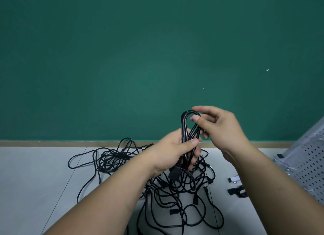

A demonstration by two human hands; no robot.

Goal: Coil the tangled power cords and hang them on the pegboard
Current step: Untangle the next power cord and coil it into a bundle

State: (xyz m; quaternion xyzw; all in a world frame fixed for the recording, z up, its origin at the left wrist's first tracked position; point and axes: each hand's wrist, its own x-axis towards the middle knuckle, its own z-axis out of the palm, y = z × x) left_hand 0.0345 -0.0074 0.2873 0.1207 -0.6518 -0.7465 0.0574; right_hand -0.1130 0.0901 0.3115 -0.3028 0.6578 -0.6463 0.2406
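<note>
coiled power cord (183, 128) centre frame, held up before the green wall | your left grip (172, 150) clamped round its strands | your right grip (220, 128) pinching its top loop | tangled power cords (175, 187) heaped on floor (43, 182) beneath | pegboard (308, 164) tilted, right edge

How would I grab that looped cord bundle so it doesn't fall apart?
Probably wrap your fingers around the bundle mid-length, coming from the side, as the left hand does: the strands run side by side there. Higher up, where the right hand pinches, they fan open.
</note>
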